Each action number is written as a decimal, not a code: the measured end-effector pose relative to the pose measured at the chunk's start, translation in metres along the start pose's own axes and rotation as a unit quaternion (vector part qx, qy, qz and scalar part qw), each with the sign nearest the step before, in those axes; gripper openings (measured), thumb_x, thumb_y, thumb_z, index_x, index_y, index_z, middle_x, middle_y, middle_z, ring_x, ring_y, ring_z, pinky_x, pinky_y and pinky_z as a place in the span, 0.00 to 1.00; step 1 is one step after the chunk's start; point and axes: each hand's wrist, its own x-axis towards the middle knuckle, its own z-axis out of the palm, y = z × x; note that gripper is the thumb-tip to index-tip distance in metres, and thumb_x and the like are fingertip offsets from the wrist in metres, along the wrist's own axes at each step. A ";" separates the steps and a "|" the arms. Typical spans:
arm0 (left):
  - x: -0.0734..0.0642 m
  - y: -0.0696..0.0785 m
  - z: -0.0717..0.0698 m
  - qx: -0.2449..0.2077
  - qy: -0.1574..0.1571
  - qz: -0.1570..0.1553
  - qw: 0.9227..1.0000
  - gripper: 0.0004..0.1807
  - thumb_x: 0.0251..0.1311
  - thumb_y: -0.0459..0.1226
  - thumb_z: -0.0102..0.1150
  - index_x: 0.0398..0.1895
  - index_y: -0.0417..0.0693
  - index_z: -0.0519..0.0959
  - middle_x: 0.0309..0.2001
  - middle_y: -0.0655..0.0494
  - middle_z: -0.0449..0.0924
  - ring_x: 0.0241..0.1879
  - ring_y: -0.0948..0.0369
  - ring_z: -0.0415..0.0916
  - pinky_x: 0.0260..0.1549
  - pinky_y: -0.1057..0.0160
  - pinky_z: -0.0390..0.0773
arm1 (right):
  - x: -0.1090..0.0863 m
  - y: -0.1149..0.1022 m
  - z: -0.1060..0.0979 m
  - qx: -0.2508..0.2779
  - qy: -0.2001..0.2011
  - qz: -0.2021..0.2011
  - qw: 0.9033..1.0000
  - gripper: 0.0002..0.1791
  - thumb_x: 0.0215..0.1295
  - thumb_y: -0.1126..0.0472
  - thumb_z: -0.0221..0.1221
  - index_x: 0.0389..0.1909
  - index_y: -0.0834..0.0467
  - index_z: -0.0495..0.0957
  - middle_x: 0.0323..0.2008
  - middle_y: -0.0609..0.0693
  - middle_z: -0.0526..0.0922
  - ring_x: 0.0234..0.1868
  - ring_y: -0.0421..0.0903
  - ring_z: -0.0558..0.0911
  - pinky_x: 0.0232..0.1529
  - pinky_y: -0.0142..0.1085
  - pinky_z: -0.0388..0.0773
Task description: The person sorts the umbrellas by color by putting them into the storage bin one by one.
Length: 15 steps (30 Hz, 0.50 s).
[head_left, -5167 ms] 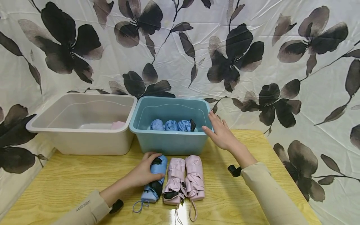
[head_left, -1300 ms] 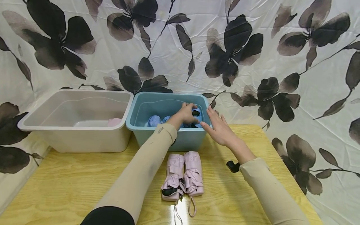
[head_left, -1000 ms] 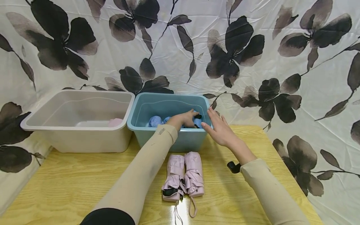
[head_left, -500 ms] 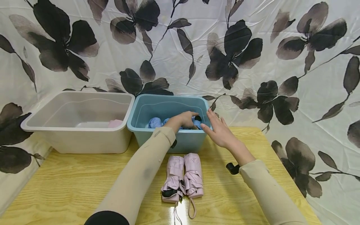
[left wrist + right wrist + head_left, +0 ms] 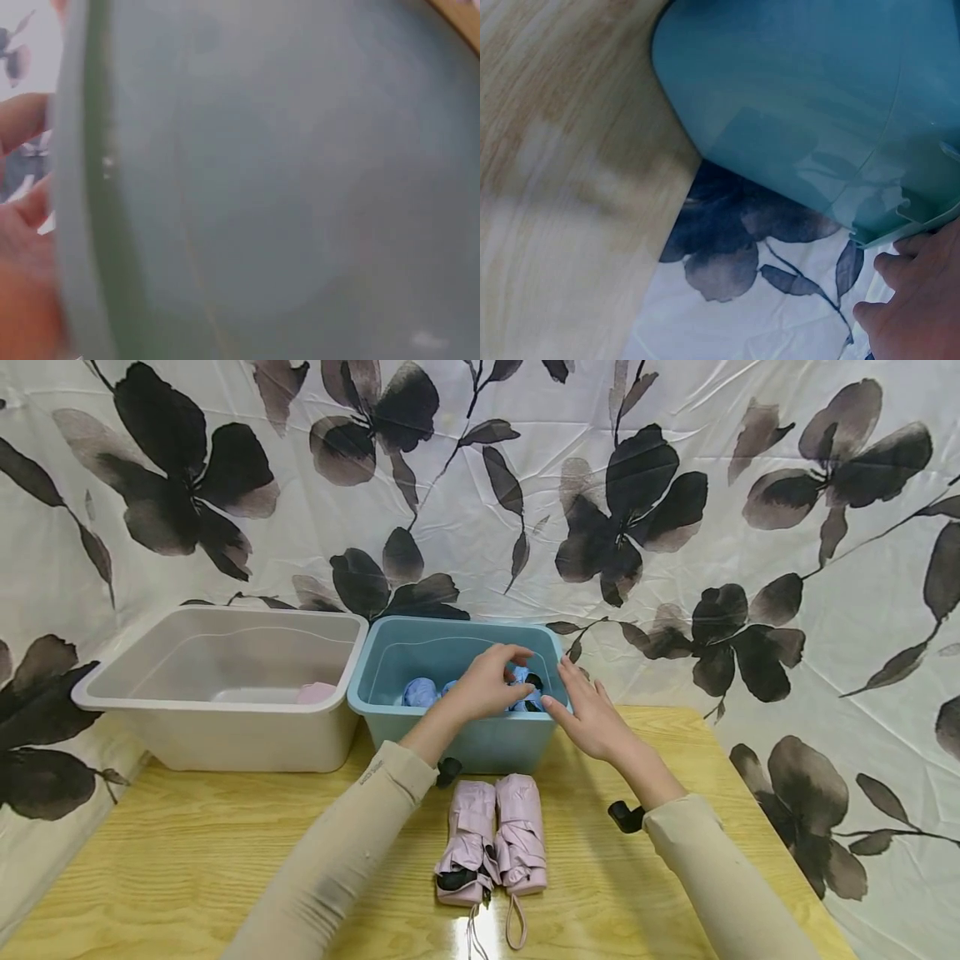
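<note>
My left hand (image 5: pixel 489 685) hovers over the front rim of the blue bin (image 5: pixel 457 745), its fingers loosely curved and holding nothing. Inside that bin lie several folded blue umbrellas (image 5: pixel 418 693); one with black patches (image 5: pixel 531 683) is just beyond the fingertips at the right end. My right hand (image 5: pixel 592 718) rests against the bin's right rim with its fingers extended. In the left wrist view, the blurred bin wall (image 5: pixel 285 187) fills most of the picture. Two folded pink umbrellas (image 5: pixel 469 835) lie side by side on the table before the bin, wrist cords towards me.
To the left, touching the blue bin, stands a beige bin (image 5: pixel 232 739) with a pink item (image 5: pixel 316 693) partly visible inside. Both stand on a wood-grain table (image 5: pixel 225 852). A floral cloth (image 5: pixel 480 485) hangs close behind them.
The blue umbrella that my left hand held on the table now lies in the blue bin. The left hand has let go and drawn back up towards me. My right hand stays at the rim.
</note>
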 end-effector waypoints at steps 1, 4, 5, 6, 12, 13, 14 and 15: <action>-0.006 0.001 0.000 -0.008 0.017 0.007 1.000 0.29 0.71 0.39 0.65 0.73 0.45 0.72 0.62 0.46 0.74 0.52 0.49 0.77 0.46 0.55 0.80 | 0.000 0.000 0.000 -0.001 0.001 0.001 1.000 0.45 0.81 0.34 0.39 0.84 0.62 0.45 0.84 0.56 0.40 0.83 0.57 0.45 0.78 0.63 0.32; -0.026 0.005 0.001 -0.030 0.061 0.027 0.997 0.27 0.70 0.38 0.64 0.71 0.45 0.73 0.60 0.48 0.74 0.50 0.50 0.77 0.43 0.56 0.80 | -0.001 0.000 0.000 -0.001 0.004 0.002 1.000 0.45 0.82 0.34 0.39 0.84 0.62 0.45 0.84 0.56 0.41 0.83 0.56 0.45 0.78 0.63 0.32; -0.032 0.005 0.001 -0.037 0.076 0.033 0.996 0.27 0.70 0.37 0.64 0.71 0.45 0.74 0.59 0.48 0.74 0.49 0.50 0.77 0.43 0.56 0.80 | -0.001 0.000 0.000 0.000 0.004 0.003 1.000 0.45 0.82 0.34 0.40 0.84 0.62 0.45 0.84 0.56 0.41 0.83 0.56 0.45 0.78 0.62 0.32; -0.039 0.005 0.002 -0.044 0.086 0.037 0.995 0.26 0.70 0.37 0.64 0.70 0.45 0.74 0.59 0.48 0.74 0.49 0.50 0.77 0.43 0.56 0.80 | -0.001 0.000 0.000 0.000 0.005 0.003 1.000 0.45 0.82 0.35 0.40 0.84 0.62 0.45 0.84 0.56 0.41 0.83 0.56 0.45 0.78 0.62 0.32; -0.078 0.000 0.006 -0.097 0.137 0.045 0.985 0.24 0.68 0.35 0.66 0.67 0.45 0.77 0.57 0.46 0.74 0.46 0.50 0.76 0.40 0.58 0.77 | -0.001 0.000 0.002 -0.003 0.006 0.004 1.000 0.45 0.81 0.35 0.40 0.83 0.62 0.45 0.84 0.58 0.41 0.83 0.57 0.45 0.78 0.62 0.31; -0.084 -0.001 0.005 -0.107 0.142 0.045 0.983 0.24 0.68 0.34 0.66 0.66 0.45 0.78 0.57 0.46 0.74 0.46 0.50 0.75 0.39 0.59 0.76 | 0.000 0.000 0.002 -0.003 0.006 0.004 1.000 0.45 0.81 0.35 0.40 0.83 0.62 0.45 0.84 0.58 0.41 0.83 0.57 0.45 0.78 0.62 0.31; -0.090 -0.002 0.004 -0.115 0.146 0.045 0.981 0.24 0.67 0.34 0.66 0.66 0.45 0.78 0.57 0.46 0.74 0.46 0.50 0.75 0.39 0.59 0.76 | 0.000 0.000 0.002 -0.003 0.007 0.004 1.000 0.45 0.81 0.35 0.40 0.83 0.62 0.45 0.84 0.58 0.41 0.83 0.57 0.45 0.78 0.62 0.31; -0.096 -0.002 0.003 -0.119 0.149 0.046 0.981 0.24 0.67 0.34 0.67 0.66 0.45 0.78 0.56 0.46 0.75 0.46 0.50 0.75 0.39 0.60 0.76 | 0.000 0.000 0.001 -0.003 0.007 0.004 1.000 0.45 0.81 0.35 0.40 0.83 0.62 0.45 0.84 0.58 0.41 0.83 0.57 0.44 0.78 0.62 0.31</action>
